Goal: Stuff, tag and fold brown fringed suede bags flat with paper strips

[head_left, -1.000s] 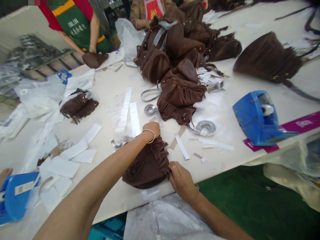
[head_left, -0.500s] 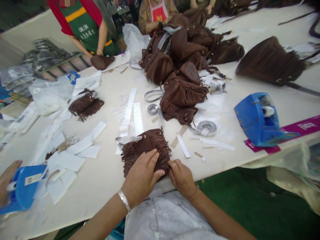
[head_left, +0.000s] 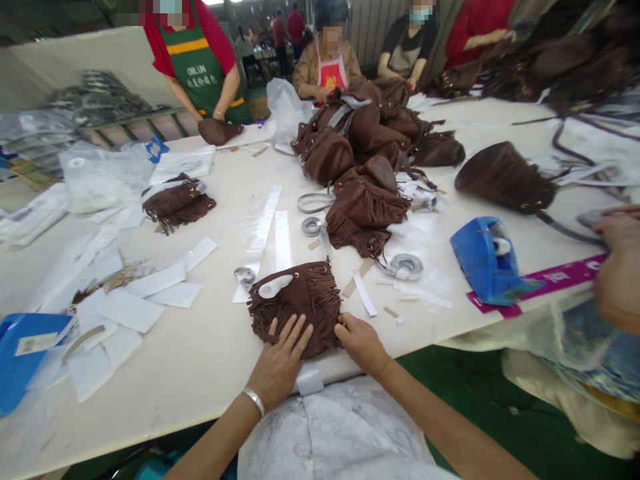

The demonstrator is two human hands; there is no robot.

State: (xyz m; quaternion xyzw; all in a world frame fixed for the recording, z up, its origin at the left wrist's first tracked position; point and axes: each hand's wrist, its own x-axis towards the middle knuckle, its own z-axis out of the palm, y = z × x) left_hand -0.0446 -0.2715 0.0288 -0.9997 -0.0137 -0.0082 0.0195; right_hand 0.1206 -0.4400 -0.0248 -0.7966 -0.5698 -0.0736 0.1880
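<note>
A dark brown fringed bag (head_left: 295, 293) lies flat at the table's near edge, with gold eyelets along its top and a white wrapped piece (head_left: 275, 286) on its upper left. My left hand (head_left: 281, 360) rests on the bag's lower front, fingers spread. At the lower right corner, my right hand (head_left: 361, 341) is closed, thumb and fingers pinching the bag's edge; the fingertips are partly hidden. A coiled grey strap (head_left: 245, 277) sits beside the bag's top left. Beyond lie another fringed bag (head_left: 365, 213) and wrapped strap coils (head_left: 406, 266).
Blue tape dispensers stand at right (head_left: 484, 260) and left (head_left: 30, 360). Paper pieces (head_left: 133, 313) litter the left side. A heap of brown bags (head_left: 370, 127) fills the far middle. Co-workers stand across the table; another person's hand (head_left: 623, 233) reaches in at right.
My left hand has slid left and down the bag, its fingers spreading wider. My right hand keeps to the corner. The view has tilted upward; a co-worker's hand now shows at right.
</note>
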